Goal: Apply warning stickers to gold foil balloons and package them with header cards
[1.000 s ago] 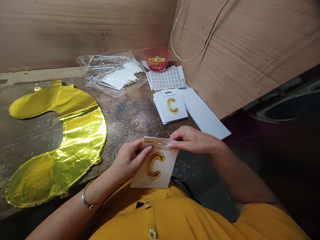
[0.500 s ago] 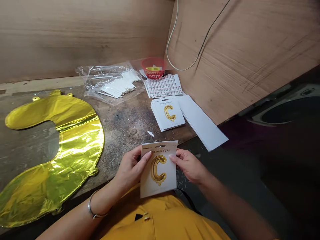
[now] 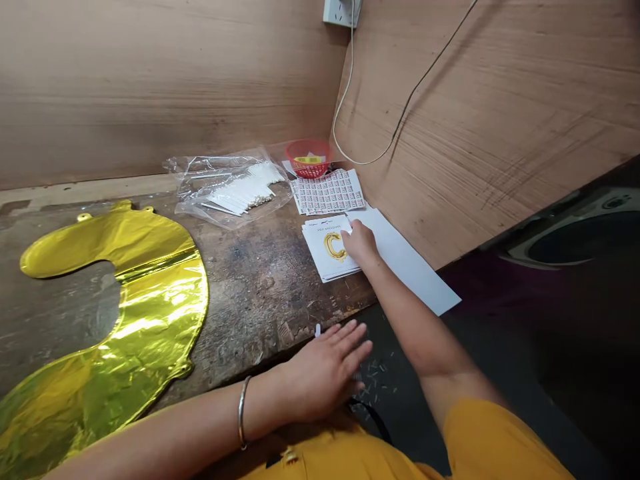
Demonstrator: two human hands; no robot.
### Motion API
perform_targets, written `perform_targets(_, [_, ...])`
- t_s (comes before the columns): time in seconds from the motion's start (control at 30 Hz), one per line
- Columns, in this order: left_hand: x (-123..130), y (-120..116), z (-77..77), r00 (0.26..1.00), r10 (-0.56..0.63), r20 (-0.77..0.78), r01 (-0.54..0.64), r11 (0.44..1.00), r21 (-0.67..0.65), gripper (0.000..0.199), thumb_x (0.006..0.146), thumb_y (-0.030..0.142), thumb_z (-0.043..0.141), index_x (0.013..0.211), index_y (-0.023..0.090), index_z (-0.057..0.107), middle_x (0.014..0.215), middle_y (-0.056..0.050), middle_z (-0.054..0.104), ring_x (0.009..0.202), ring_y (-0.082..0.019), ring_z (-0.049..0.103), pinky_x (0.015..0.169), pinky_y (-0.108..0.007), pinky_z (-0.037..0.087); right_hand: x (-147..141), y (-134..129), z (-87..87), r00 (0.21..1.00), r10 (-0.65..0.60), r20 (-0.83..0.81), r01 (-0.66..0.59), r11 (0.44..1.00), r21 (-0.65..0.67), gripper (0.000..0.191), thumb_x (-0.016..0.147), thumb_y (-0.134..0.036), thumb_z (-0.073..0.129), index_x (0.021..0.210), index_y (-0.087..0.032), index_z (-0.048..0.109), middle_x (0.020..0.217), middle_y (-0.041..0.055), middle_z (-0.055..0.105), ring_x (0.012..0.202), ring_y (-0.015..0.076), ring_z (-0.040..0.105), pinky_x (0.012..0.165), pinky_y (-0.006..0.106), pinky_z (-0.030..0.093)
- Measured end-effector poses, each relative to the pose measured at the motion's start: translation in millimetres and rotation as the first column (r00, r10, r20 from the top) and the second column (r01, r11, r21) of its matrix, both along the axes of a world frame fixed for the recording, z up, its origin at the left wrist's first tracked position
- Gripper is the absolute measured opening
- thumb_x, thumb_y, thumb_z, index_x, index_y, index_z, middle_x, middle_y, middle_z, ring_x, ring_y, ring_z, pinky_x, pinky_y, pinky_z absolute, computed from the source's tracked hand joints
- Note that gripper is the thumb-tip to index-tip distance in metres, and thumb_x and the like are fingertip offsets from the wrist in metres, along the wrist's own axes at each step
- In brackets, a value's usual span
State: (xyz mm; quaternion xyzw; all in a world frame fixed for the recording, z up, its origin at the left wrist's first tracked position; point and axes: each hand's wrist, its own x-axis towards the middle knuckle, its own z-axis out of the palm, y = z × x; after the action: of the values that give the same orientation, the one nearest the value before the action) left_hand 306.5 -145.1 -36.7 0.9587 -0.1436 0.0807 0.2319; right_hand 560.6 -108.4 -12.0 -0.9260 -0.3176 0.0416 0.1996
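My right hand (image 3: 361,244) reaches to the stack at the table's right side. Its thumb and fingers close on the right edge of the top foil balloon card (image 3: 326,257), which is white with a gold letter C. More cards lie under it, their edges showing. My left hand (image 3: 323,370) is in front of the table edge, back up, fingers stretched out and holding nothing. A small white scrap (image 3: 318,330) sits at the table edge by its fingertips. At the left lies a large gold foil balloon (image 3: 160,287), flat and C-shaped.
Behind the cards are label sheets (image 3: 327,192) and a red basket (image 3: 309,160) with something yellow inside. A clear bag of white sticks (image 3: 245,190) lies left of them. Long white paper (image 3: 410,267) overhangs the right edge. A cable (image 3: 395,137) hangs from a socket (image 3: 341,12).
The foil balloon card has gone from in front of my body to the stack in my right hand. My left hand has let go and opened. The white scrap has moved to the table edge.
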Motion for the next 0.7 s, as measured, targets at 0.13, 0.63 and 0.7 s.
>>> perform_targets(0.13, [36.8,29.3,27.0,0.99,0.112,0.088,-0.101,0.986,-0.129,0.039,0.093,0.015,0.04,0.129,0.014,0.053,0.139,-0.014,0.055,0.129,-0.02,0.051,0.107,-0.031,0.043,-10.7,0.3,-0.5,0.998,0.013,0.06,-0.007,0.996,-0.092,0.031,0.091,-0.026,0.053,0.116,-0.007,0.056,0.111,0.0209,0.068,0.105,0.0285,0.064,0.088,0.035,0.045])
perform_targets(0.63, [101.7,96.3,13.5,0.941,0.337,0.046,-0.335,0.896,0.291,0.042,0.094,0.036,0.045,0.13,0.016,0.054,0.131,-0.019,0.054,0.123,-0.034,0.05,0.103,-0.049,0.038,13.5,-136.2,30.0,0.974,0.115,0.196,-0.039,0.935,-0.354,0.064,0.082,-0.046,0.064,0.132,-0.008,0.054,0.138,0.0202,0.054,0.13,0.0349,0.046,0.106,0.045,0.035])
perform_targets(0.7, [103.9,97.6,15.9,0.945,0.323,0.05,-0.323,0.897,0.302,0.042,0.094,0.037,0.046,0.129,0.016,0.055,0.127,-0.018,0.056,0.118,-0.032,0.053,0.101,-0.046,0.041,15.4,-145.5,21.5,0.979,0.136,0.151,-0.069,0.922,-0.38,0.063,0.083,-0.044,0.064,0.133,-0.007,0.053,0.141,0.0213,0.051,0.13,0.0316,0.048,0.106,0.039,0.037])
